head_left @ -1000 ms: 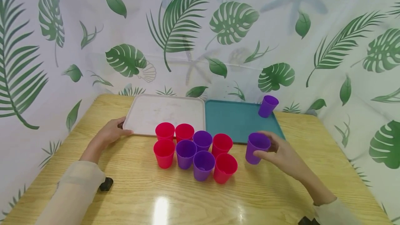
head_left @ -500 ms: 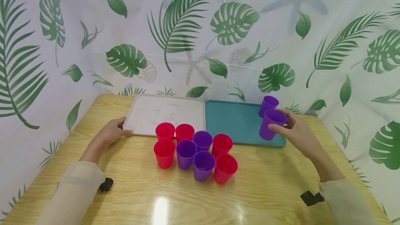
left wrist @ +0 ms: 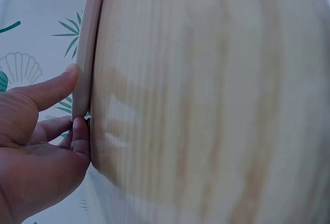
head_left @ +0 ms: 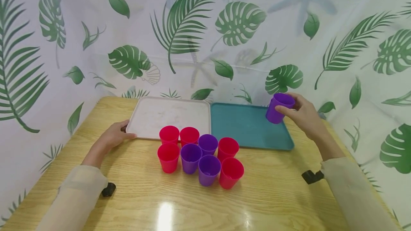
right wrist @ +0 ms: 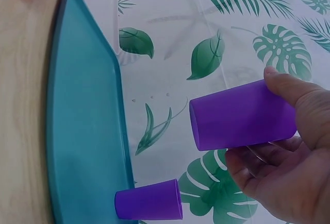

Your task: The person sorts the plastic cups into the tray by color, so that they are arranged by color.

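My right hand (head_left: 303, 115) grips a purple plastic cup (head_left: 277, 113), thumb on the near side and fingers around the far side. The cup is held in the air over the right end of the teal tray (head_left: 239, 126). Another purple cup (right wrist: 148, 201) stands on that tray in the right wrist view; in the head view the held cup hides most of it. At the left front corner of the white tray (head_left: 170, 117), my left hand (head_left: 112, 134) holds the rim, with the thumb (left wrist: 62, 85) along one side and the other fingers bent at the corner.
Several red cups (head_left: 168, 159) and purple cups (head_left: 208, 174) stand upright in a cluster before the trays on the wooden table (head_left: 128, 188). A leaf-patterned cloth (head_left: 192, 27) hangs behind the table. The two trays lie side by side.
My right hand has carried the purple cup from the table beside the cluster, up and back over the teal tray's far right part. The left hand has stayed at the white tray.
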Available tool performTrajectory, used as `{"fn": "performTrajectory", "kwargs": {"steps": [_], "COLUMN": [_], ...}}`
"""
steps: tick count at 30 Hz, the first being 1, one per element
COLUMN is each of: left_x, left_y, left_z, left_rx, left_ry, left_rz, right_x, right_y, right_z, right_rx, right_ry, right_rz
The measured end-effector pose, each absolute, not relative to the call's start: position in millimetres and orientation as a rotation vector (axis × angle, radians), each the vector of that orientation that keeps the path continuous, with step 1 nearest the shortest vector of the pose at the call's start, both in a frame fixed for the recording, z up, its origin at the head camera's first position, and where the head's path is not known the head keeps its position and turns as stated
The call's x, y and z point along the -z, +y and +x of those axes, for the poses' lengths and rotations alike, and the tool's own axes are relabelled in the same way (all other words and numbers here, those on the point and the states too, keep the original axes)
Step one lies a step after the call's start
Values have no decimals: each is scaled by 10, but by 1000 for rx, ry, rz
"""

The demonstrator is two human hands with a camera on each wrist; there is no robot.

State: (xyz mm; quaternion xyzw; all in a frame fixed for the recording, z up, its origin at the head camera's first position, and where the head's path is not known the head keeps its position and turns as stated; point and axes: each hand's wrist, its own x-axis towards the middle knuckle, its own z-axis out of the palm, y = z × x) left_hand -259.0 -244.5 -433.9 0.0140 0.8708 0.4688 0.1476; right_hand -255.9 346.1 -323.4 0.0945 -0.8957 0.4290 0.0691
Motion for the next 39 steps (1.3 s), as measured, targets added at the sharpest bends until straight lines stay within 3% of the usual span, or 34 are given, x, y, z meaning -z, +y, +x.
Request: {"fn": "performTrajectory", "kwargs": {"steps": [14, 39], "left_x": [4360, 4364], "left_y": [-2448, -2437], "left_z": [-2582, -2585], "left_rx": [-1353, -1349], "left_ry": [2512, 2514], "left_rz": [76, 23], "right_x": [3164, 3236], "right_y": [3349, 3137], "right_z": [-3010, -3513], "right_rx": [-1369, -1445], "right_ry": [-2752, -2684], "right_rz": [236, 146]}}
